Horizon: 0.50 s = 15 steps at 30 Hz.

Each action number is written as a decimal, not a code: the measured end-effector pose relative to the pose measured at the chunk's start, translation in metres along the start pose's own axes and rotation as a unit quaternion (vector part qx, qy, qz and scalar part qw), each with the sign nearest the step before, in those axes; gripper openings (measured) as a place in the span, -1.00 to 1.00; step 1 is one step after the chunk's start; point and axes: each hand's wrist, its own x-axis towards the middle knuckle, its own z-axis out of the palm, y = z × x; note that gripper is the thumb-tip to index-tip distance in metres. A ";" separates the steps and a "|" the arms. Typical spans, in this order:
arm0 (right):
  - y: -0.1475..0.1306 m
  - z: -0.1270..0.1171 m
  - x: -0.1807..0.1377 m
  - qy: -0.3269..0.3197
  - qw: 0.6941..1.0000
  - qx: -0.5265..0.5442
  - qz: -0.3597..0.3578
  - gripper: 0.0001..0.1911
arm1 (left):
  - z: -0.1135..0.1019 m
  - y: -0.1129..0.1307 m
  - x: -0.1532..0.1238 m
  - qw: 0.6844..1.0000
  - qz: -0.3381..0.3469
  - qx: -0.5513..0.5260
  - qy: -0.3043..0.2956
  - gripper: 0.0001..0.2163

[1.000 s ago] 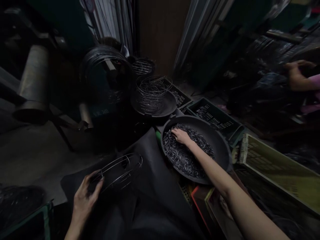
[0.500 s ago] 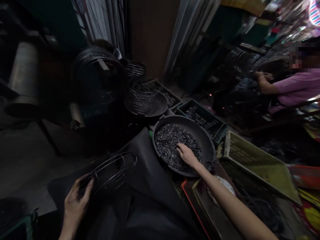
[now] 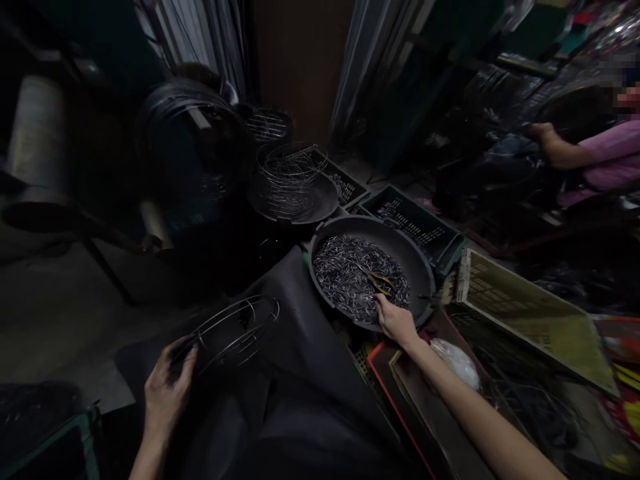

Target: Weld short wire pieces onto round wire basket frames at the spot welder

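Because the left hand (image 3: 169,381) grips the wire frame (image 3: 237,341) by its near end, fingers and thumb closed around it, the remaining wires are presumably kept unobstructed over the dark apron (image 3: 295,313). The frame's long axis runs forward and rightward, its rounded free end towards the pan (image 3: 421,267), apparently set alongside for short reach. At the pan's near rim, the right hand (image 3: 397,322) has its fingers drawn together, contents indeterminable, just beside pliers (image 3: 373,273) lying nose forward-left on loose metal pieces (image 3: 340,273).
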 end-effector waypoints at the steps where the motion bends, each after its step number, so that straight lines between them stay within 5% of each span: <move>1: 0.003 -0.005 0.003 0.015 1.000 -0.002 -0.001 -0.69 | 0.000 -0.002 0.000 1.000 0.010 -0.008 -0.005 -0.62; 4: -0.006 -0.015 0.009 0.061 0.998 0.011 -0.028 -0.70 | 0.003 0.001 -0.004 0.999 0.047 -0.002 0.016 -0.67; 7: -0.047 -0.025 0.011 0.101 0.987 0.078 -0.092 -0.70 | 0.003 0.020 -0.011 0.994 0.092 0.022 0.058 -0.68; 11: -0.116 -0.049 0.008 0.164 0.921 0.328 -0.133 -0.75 | -0.002 0.044 -0.015 0.986 0.160 0.044 0.014 -0.58; 15: -0.158 -0.043 0.003 0.095 0.881 0.427 -0.179 -0.74 | -0.012 0.054 -0.022 0.976 0.192 0.081 -0.066 -0.34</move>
